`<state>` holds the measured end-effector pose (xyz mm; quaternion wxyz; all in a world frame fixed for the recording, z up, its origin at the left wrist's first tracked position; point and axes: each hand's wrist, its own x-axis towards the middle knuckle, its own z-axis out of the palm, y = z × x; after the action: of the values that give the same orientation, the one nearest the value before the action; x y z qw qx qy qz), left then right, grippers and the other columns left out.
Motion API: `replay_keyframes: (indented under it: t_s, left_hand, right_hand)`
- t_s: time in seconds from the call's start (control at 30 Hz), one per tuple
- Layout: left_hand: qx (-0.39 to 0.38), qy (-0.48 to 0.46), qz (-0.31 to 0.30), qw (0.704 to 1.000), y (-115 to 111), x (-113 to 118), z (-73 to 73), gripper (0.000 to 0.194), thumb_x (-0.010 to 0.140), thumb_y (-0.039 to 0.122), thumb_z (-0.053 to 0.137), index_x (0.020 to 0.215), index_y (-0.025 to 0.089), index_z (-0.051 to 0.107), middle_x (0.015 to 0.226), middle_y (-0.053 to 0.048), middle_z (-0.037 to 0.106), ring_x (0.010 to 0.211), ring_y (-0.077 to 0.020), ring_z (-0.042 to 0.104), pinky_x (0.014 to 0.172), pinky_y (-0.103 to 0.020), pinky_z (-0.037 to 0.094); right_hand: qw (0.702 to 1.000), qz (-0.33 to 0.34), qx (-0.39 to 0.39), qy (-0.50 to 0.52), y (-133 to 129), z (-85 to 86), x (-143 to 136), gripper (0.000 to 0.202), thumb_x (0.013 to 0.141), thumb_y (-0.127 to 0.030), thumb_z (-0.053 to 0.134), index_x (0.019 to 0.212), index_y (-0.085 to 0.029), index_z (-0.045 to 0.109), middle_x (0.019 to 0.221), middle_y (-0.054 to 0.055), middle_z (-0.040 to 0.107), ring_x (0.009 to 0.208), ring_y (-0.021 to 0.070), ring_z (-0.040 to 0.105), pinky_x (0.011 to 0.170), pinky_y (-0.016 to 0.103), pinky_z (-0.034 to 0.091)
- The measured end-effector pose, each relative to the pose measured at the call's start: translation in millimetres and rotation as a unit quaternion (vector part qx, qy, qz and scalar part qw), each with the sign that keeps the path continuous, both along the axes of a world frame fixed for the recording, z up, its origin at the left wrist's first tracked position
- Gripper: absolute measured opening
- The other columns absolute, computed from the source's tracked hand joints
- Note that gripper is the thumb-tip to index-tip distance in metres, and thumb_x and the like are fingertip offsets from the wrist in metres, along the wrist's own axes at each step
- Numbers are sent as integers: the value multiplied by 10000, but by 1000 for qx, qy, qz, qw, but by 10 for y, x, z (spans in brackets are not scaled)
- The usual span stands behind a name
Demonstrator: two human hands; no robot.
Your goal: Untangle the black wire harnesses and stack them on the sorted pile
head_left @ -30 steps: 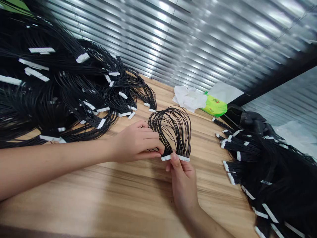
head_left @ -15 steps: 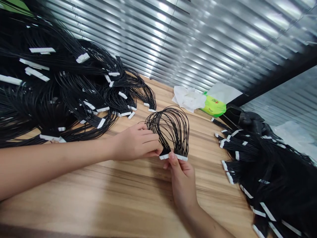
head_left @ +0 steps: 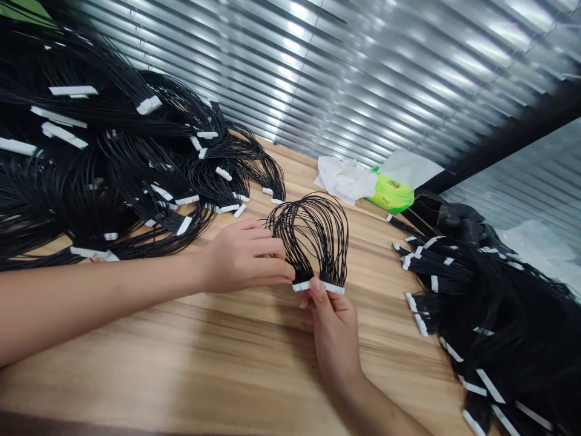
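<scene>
A looped black wire harness (head_left: 333, 236) stands up from the wooden table, with two white connectors at its lower ends. My right hand (head_left: 333, 315) pinches the inner ends of both connectors between thumb and fingers, holding them side by side. The left connector (head_left: 301, 286) shows its white face below the wires. Curled fingers of my left hand (head_left: 252, 257) lie at the left side of the loop, their tips against the wires just above the left connector. Whatever is between those fingertips is hidden.
A large pile of black harnesses (head_left: 131, 157) with white connectors covers the left. Another pile (head_left: 512, 321) lies at the right. A green tissue pack (head_left: 391, 192) and white tissues (head_left: 345, 180) sit at the back, before a ribbed metallic surface (head_left: 272, 66).
My left hand has shifted slightly, its fingertips now lower on the wires close to the left connector. The right hand and its grip are nearly unchanged.
</scene>
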<state>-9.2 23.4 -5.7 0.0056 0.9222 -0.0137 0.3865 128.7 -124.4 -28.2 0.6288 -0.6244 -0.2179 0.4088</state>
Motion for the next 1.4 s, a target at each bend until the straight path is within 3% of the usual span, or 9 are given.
replay_keyframes:
  t_s: [0.17, 0.23, 0.47, 0.73, 0.8, 0.9, 1.0, 1.23, 1.4]
  left_hand:
    - [-111, 83, -23, 990, -19, 19, -26, 118, 929, 295, 561, 883, 215, 633, 783, 47, 653, 694, -102, 547, 657, -253, 345]
    - [-120, 97, -34, 987, -23, 28, -29, 134, 941, 290, 538, 878, 203, 618, 799, 37, 653, 711, -108, 550, 665, -253, 345]
    - [-64, 97, -16, 993, -25, 33, -15, 183, 957, 290, 496, 839, 190, 595, 764, 24, 634, 686, -116, 525, 640, -263, 327]
    - [60, 37, 23, 997, -9, 13, 15, 283, 922, 378, 541, 715, 186, 565, 647, 25, 584, 602, -120, 477, 608, -275, 350]
    - [83, 15, -20, 996, -26, 3, 26, 322, 892, 388, 582, 647, 185, 536, 599, 29, 554, 575, -120, 463, 614, -282, 385]
    - [92, 18, -147, 985, -80, -10, 45, 302, 851, 363, 642, 618, 193, 551, 552, 42, 528, 543, -111, 464, 618, -273, 443]
    - [79, 62, -213, 972, -127, -15, 66, 190, 822, 331, 682, 692, 202, 631, 502, 46, 491, 504, -106, 477, 505, -256, 423]
    - [60, 56, -233, 969, -112, -43, 42, 158, 855, 366, 641, 767, 237, 671, 481, 58, 489, 438, -89, 451, 419, -269, 356]
    - [82, 2, -169, 982, -95, -69, -16, 127, 846, 323, 643, 776, 216, 649, 504, 60, 462, 470, -105, 423, 446, -285, 342]
  right_hand:
    - [1000, 2, 3, -11, 5, -9, 4, 382, 694, -526, 750, 607, -167, 650, 573, -12, 579, 597, 139, 490, 623, 288, 380]
    - [1000, 5, 3, -18, 1, -20, 9, 374, 700, -520, 747, 617, -168, 655, 585, -7, 591, 606, 146, 503, 631, 292, 389]
    - [1000, 9, 4, -21, -11, -39, 24, 350, 716, -509, 740, 651, -171, 674, 594, -6, 601, 615, 149, 510, 643, 295, 395]
    - [1000, 1, 19, 6, -20, -33, -2, 349, 716, -503, 745, 632, -176, 657, 587, -12, 588, 601, 140, 503, 632, 290, 396]
    - [999, -9, 22, 21, -16, -24, -8, 352, 705, -509, 751, 639, -177, 654, 580, -17, 577, 591, 136, 492, 620, 285, 392]
    - [999, -21, 32, 38, -1, -6, -8, 351, 696, -516, 755, 678, -178, 660, 579, -24, 561, 577, 130, 470, 598, 281, 378]
    - [998, -25, 42, 38, 18, 6, -6, 343, 707, -508, 747, 687, -182, 645, 570, -31, 537, 569, 129, 447, 583, 280, 362]
    - [997, -26, 55, 56, 26, -15, -4, 337, 722, -494, 746, 657, -189, 619, 564, -43, 512, 560, 118, 416, 589, 274, 345]
    - [995, -21, 68, 67, 31, -13, 6, 312, 750, -470, 732, 662, -194, 618, 564, -47, 520, 563, 113, 415, 588, 265, 336]
